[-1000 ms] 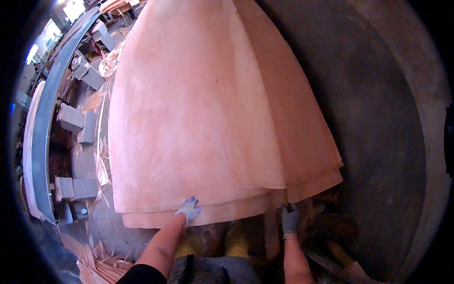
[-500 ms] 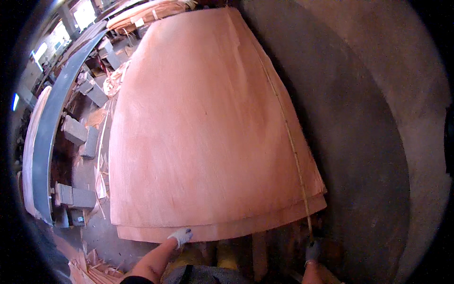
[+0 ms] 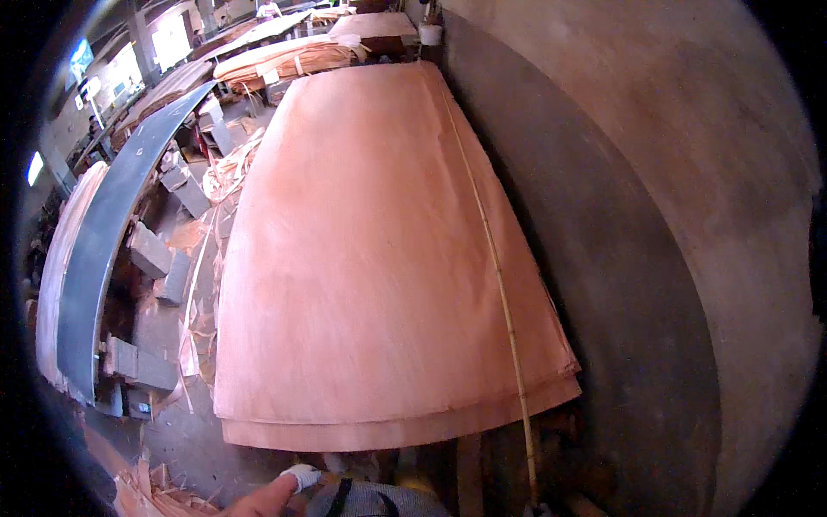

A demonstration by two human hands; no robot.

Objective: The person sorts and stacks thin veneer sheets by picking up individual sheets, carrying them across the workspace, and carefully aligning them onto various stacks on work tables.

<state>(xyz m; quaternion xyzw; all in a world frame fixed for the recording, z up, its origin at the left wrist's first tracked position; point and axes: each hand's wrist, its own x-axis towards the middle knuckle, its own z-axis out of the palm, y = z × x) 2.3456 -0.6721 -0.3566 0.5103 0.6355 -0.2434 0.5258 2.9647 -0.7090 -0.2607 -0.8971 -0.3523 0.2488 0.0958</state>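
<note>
A big stack of thin reddish wood veneer sheets [image 3: 370, 258] lies in front of me. Its top sheet sits slightly back from the near edge of the one below. Along the right side of the stack runs a long thin bamboo stick [image 3: 500, 284], its near end reaching past the front edge. My right hand [image 3: 537, 510], dark-gloved and mostly cut off by the lower border, is closed round that end. My left hand [image 3: 301, 476], in a white glove, hangs just short of the stack's near edge. Its fingers are loosely bent, with nothing visible in them.
At left a long dark board [image 3: 129, 207] rests on grey blocks [image 3: 151, 250]. Veneer scraps [image 3: 159, 491] litter the floor at lower left. More veneer bundles [image 3: 289, 59] lie at the back. A wall [image 3: 603, 215] closes off the right side. A person [image 3: 269, 9] stands far off.
My left hand has come off the sheet's near edge and drawn back toward me. My right hand has pulled back with the stick, whose near end now lies lower and further left. The view has tilted up.
</note>
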